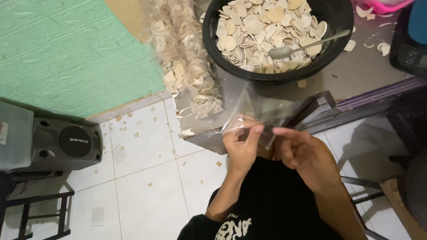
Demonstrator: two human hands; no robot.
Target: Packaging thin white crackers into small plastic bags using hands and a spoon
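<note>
Black fabric of my shirt [271, 209] fills the bottom of the view, and just above it my two hands meet. My left hand [242, 149] has its fingers curled, with thumb and forefinger pinched narrowly on the lower edge of a clear plastic bag [262, 111]. My right hand [307, 153] sits just beside it, fingers bent inward, the index finger stretched toward the left thumb and touching the same edge of the bag. The bag stands up from my fingertips, empty as far as I can tell, in front of the near edge of the metal table [356, 75].

Below and to the left lies white tiled floor [142, 169] dotted with small pale crumbs, and a grey speaker [66, 144] stands on it at the far left.

Beyond the bag, on the table, a heap of pale chips [187, 66] runs along the left edge. Further back sits a black bowl [333, 26] full of the same pale chips, with a metal spoon [307, 44] lying across them, its handle resting over the right rim. A green brick-patterned wall [66, 49] rises at the upper left, and a pink tub [387, 6] shows at the top right corner.
</note>
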